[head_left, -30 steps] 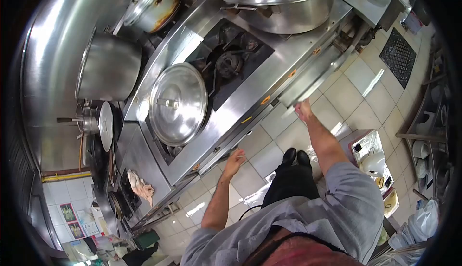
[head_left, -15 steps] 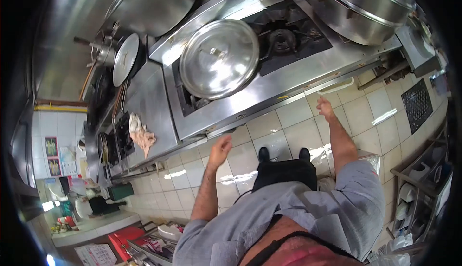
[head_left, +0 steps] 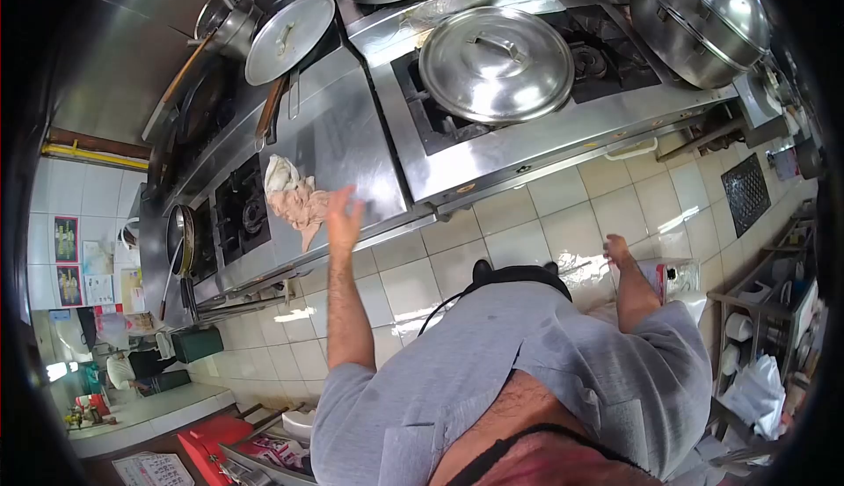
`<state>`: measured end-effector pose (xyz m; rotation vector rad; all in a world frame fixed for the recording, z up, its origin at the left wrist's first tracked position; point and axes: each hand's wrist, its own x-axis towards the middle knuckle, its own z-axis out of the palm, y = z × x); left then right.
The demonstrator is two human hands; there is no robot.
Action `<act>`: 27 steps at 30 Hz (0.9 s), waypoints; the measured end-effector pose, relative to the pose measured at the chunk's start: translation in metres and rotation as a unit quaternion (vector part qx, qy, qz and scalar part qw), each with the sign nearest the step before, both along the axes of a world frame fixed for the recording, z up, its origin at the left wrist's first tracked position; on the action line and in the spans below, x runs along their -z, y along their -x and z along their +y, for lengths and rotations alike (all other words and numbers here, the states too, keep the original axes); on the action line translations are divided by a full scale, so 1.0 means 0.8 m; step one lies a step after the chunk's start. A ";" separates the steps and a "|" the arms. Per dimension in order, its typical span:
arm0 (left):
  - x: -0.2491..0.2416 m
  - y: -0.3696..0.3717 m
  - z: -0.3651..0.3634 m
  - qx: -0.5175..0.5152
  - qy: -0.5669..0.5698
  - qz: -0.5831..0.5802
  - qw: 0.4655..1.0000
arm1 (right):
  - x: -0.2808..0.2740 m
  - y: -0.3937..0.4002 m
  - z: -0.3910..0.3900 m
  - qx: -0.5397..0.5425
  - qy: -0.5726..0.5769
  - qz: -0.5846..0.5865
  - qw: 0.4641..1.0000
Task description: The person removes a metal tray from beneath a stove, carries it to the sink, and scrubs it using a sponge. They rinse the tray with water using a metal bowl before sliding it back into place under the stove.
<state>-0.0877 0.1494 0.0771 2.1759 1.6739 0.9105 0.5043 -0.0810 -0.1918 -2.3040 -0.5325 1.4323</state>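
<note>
My left hand [head_left: 344,219] reaches out over the front edge of the steel counter [head_left: 347,147], fingers apart and holding nothing. Just left of its fingertips lies a crumpled cloth [head_left: 297,203], pale pink with a whiter end, hanging a little over the counter's front edge. The hand overlaps the right edge of the cloth in this view. My right hand [head_left: 618,250] hangs low over the tiled floor, in front of the stove, with loosely bent, separated fingers and nothing in them.
A large round lid [head_left: 497,68] covers one burner of the stove [head_left: 545,138]. Beside it at right stands a big steel pot [head_left: 690,33]. A white lid [head_left: 288,39] and long-handled pans are at the back left. Shelving [head_left: 756,310] stands at right.
My left hand has moved left and forward to beside the cloth, its fingers spreading. My right hand has dropped back toward my body. The view has shifted leftward along the counter.
</note>
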 end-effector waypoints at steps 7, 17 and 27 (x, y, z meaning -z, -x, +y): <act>0.032 0.170 0.053 -0.233 -0.088 0.167 0.954 | -0.079 0.078 0.078 -0.038 -0.157 -0.005 0.987; 0.100 0.159 0.127 -0.330 -0.030 0.158 0.930 | -0.015 0.093 -0.039 0.042 -0.071 -0.011 0.997; 0.083 0.036 0.235 0.088 -0.042 0.158 0.983 | -0.012 0.249 -0.002 0.075 -0.002 0.027 0.997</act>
